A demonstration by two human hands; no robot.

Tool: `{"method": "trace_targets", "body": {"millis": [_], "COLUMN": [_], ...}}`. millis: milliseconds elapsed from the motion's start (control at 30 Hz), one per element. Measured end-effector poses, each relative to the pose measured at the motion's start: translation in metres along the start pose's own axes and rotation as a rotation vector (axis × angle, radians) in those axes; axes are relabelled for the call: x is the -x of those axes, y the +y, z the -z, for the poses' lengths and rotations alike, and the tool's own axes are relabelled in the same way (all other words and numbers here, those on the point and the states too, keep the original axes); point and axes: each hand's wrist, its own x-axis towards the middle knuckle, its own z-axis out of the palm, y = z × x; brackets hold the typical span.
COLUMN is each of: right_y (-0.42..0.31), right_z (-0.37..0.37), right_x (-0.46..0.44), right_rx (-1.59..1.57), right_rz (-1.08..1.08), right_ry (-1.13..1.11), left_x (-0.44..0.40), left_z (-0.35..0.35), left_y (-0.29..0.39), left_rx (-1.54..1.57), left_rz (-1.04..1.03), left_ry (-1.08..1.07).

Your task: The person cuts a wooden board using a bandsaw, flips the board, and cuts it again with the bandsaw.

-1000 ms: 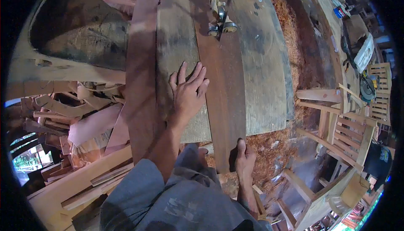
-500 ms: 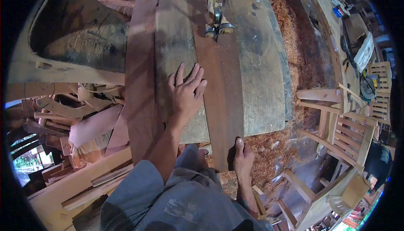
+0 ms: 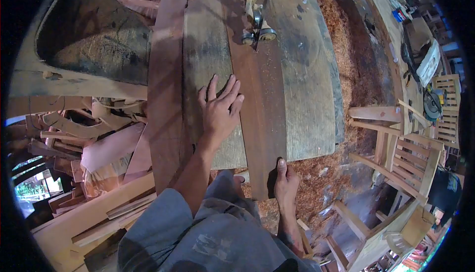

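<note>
A reddish-brown wooden board lies lengthwise on the worn saw table. Its far part passes the metal guide rollers and thin blade of what looks like a band saw, where a cut line shows. My left hand is open, lying on the table with its fingertips against the board's left edge. At the near right corner, my right hand grips the board, thumb on top; its other fingers are hidden underneath.
Another long plank runs along the table's left side. Sawdust covers the floor. Wooden chair frames stand at the right, below a long workbench with an angle grinder. Wood offcuts are piled left.
My right hand and the board have shifted slightly forward, toward the blade. My left hand has stayed nearly in the same place.
</note>
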Motion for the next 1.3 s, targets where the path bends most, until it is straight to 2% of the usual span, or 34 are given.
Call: {"method": "trace_targets", "body": {"millis": [167, 267, 333, 367, 433, 467, 533, 700, 767, 833, 900, 967, 1000, 1033, 1067, 1100, 1167, 1200, 1300], "right_y": [0.005, -0.002, 0.006, 0.010, 0.011, 0.017, 0.026, 0.055, 0.060, 0.063, 0.064, 0.071, 0.074, 0.075, 0.071, 0.072, 0.081, 0.084, 0.088], "right_z": [-0.002, -0.003, -0.003, 0.001, 0.008, 0.010, 0.014, 0.038, 0.040, 0.044, 0.045, 0.052, 0.056, 0.060, 0.067, 0.072, 0.077, 0.079, 0.074], "right_x": [-0.007, -0.008, -0.009, -0.006, -0.012, -0.008, -0.001, 0.034, 0.047, 0.052, 0.053, 0.049, 0.047, 0.047, 0.046, 0.045, 0.038, 0.033, 0.023], "right_rx": [0.054, 0.034, -0.009, 0.009, -0.062, -0.059, -0.295, -0.127, -0.153, -0.184, -0.171, -0.099, -0.028, -0.049, 0.001, 0.057, 0.104, 0.172, 0.191], "right_rz": [-0.021, 0.006, 0.104, 0.066, 0.066, 0.065, 0.045, 0.197, 0.215, 0.199, 0.385, 0.479, 0.558, 0.568, 0.674, 0.772, 0.766, 0.777, 0.856], "right_ry": [-0.009, 0.017, 0.007, 0.019, -0.112, -0.098, -0.114, -0.102, -0.064, -0.126, -0.166, -0.199, -0.220, -0.224, -0.241, -0.255, -0.267, -0.285, -0.255], "left_x": [-0.002, -0.002, 0.002, 0.008, 0.001, 0.001, 0.000, 0.003, 0.009, 0.028, 0.054, 0.091, 0.113, 0.137, 0.153, 0.169, 0.204, 0.209, 0.219], "left_z": [0.001, 0.003, -0.003, -0.004, -0.005, -0.005, -0.007, -0.010, -0.008, -0.005, 0.006, 0.019, 0.026, 0.033, 0.038, 0.042, 0.052, 0.066, 0.077], "left_y": [0.001, 0.006, 0.004, 0.005, 0.001, 0.002, 0.000, -0.002, -0.004, 0.003, 0.008, 0.021, 0.032, 0.044, 0.052, 0.059, 0.078, 0.094, 0.107], "left_rx": [0.006, 0.022, 0.023, 0.046, 0.031, 0.019, 0.021, 0.004, -0.001, 0.028, 0.048, 0.152, 0.135, 0.115, 0.093, 0.075, 0.080, 0.069, 0.044], "left_rz": [0.004, 0.035, 0.062, 0.065, -0.010, -0.012, -0.024, -0.040, -0.062, -0.064, -0.071, -0.037, -0.034, -0.037, -0.045, -0.057, -0.129, -0.071, -0.041], "left_ry": [-0.016, -0.037, 0.001, -0.036, 0.045, 0.054, 0.068, 0.120, 0.052, 0.023, -0.010, -0.165, -0.155, -0.249, -0.340, -0.340, -0.393, -0.489, -0.503]}}
